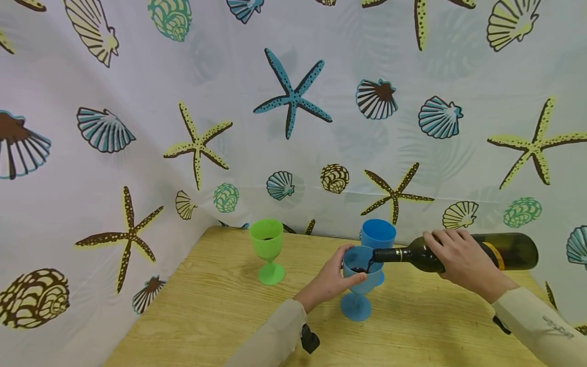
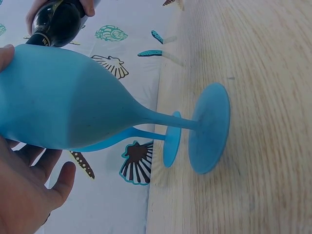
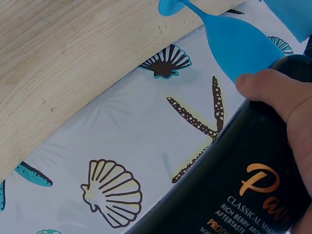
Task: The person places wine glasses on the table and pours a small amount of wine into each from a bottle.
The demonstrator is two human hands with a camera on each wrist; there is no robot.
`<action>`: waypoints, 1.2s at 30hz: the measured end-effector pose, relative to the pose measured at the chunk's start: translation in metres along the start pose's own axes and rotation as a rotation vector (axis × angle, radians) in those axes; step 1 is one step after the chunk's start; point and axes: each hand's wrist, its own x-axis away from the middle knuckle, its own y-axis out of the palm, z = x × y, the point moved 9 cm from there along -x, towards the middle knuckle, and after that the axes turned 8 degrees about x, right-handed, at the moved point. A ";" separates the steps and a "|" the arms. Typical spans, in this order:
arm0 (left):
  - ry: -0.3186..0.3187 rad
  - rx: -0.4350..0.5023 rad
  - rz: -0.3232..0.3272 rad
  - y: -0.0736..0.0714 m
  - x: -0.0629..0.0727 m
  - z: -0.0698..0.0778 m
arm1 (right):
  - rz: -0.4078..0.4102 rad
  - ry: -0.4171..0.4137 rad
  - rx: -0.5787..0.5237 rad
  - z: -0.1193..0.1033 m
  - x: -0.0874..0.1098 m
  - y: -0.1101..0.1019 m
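Observation:
My left hand (image 1: 326,283) grips the bowl of a light blue goblet (image 1: 362,286), which stands upright with its foot on the table. A dark wine bottle (image 1: 518,251) lies almost level in the air, held round its body by my right hand (image 1: 463,261). Its mouth is over the goblet's rim, and dark liquid runs from it into the bowl, where some has gathered. In the right wrist view the bottle's label (image 3: 258,190) shows orange and white lettering. Just behind stands a darker blue goblet (image 1: 378,232), partly hidden by the light blue one.
Off to the left on the wooden table (image 1: 202,311) stands a green goblet (image 1: 267,247) with dark liquid inside. A white curtain (image 1: 238,66) printed with shells and starfish hangs behind the table and along its left side.

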 end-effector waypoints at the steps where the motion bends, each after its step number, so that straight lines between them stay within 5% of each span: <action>1: -0.003 -0.001 0.000 0.000 0.000 0.000 | 0.000 0.001 -0.001 0.000 0.000 0.000; 36: 0.009 0.001 -0.011 0.000 0.000 -0.002 | 0.003 -0.004 -0.011 0.000 -0.001 -0.003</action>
